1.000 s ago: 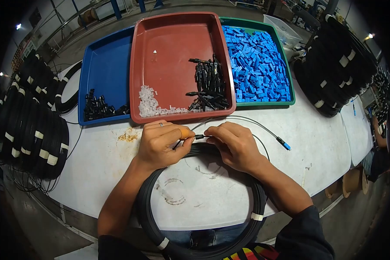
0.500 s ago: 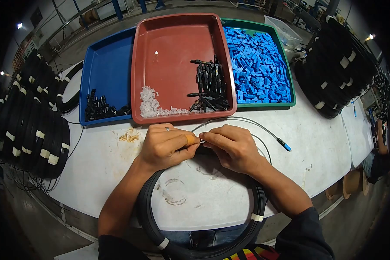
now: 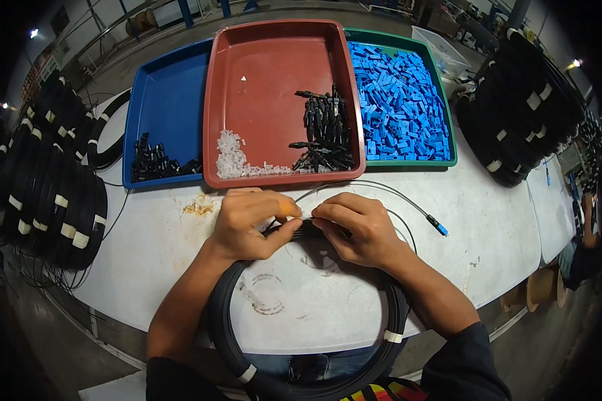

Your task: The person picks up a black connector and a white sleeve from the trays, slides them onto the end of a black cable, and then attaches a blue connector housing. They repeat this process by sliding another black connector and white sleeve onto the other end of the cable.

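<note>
A coil of black cable [image 3: 222, 314] stands upright against the table's front edge, bound with white tape bands. At its top, my left hand [image 3: 254, 224] is closed in a loose pinch, an orange-tan wrap on one finger. My right hand [image 3: 358, 227] pinches just beside it, fingertips close to the left ones. Whatever is between the fingertips is too small and hidden to make out. From behind the hands a thin cable loops out to the right. It ends in a black connector with a blue tip [image 3: 438, 226], lying on the table.
Beyond my hands stand a blue tray [image 3: 164, 87] with black parts, a red tray [image 3: 267, 73] with clear pieces and black connectors, and a green tray [image 3: 398, 162] full of blue clips. Stacked cable coils [image 3: 43, 207] rise at left, more coils [image 3: 525, 107] at right.
The fingertips of my two hands have drawn slightly apart, and my left thumb and forefinger have loosened, leaving a gap behind their tips. The view has shifted slightly.
</note>
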`<action>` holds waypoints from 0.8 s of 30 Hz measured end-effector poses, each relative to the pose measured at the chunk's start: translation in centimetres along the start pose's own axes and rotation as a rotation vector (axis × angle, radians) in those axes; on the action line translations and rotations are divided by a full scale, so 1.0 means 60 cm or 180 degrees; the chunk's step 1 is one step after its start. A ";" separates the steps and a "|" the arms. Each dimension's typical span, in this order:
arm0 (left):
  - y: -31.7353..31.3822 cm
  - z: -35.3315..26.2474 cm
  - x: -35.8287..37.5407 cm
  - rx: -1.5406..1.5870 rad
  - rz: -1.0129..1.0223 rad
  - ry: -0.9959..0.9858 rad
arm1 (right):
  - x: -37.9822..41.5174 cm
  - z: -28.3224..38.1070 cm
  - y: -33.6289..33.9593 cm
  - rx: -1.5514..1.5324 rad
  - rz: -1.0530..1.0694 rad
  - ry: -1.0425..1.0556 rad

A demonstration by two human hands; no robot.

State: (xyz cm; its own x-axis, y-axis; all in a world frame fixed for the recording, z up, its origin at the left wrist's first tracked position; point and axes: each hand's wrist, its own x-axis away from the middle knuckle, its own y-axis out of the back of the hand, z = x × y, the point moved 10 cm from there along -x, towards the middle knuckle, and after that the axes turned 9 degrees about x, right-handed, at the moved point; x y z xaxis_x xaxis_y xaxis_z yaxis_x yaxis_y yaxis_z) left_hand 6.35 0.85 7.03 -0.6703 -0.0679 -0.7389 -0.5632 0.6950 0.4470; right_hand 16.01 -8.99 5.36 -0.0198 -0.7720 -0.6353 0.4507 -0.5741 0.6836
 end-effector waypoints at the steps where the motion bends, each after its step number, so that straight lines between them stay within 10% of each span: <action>1: 0.002 -0.001 0.002 -0.0015 -0.0008 -0.0006 | 0.001 -0.003 0.001 0.0013 -0.0027 -0.0022; 12: 0.025 0.076 0.000 -0.0427 -0.0343 0.1223 | 0.009 -0.010 0.003 -0.0004 -0.0049 -0.0051; 24: -0.080 0.198 -0.100 -0.0581 0.1512 0.1733 | 0.014 -0.021 -0.007 -0.0089 0.0047 -0.0166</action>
State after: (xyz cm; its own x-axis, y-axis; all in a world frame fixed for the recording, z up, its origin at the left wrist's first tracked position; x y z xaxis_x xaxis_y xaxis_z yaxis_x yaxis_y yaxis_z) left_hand 18.82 6.46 3.33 -0.9794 -0.1679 -0.1120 -0.1926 0.6110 0.7678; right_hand 16.95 -9.05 4.10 -0.0592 -0.7939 -0.6051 0.4759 -0.5553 0.6820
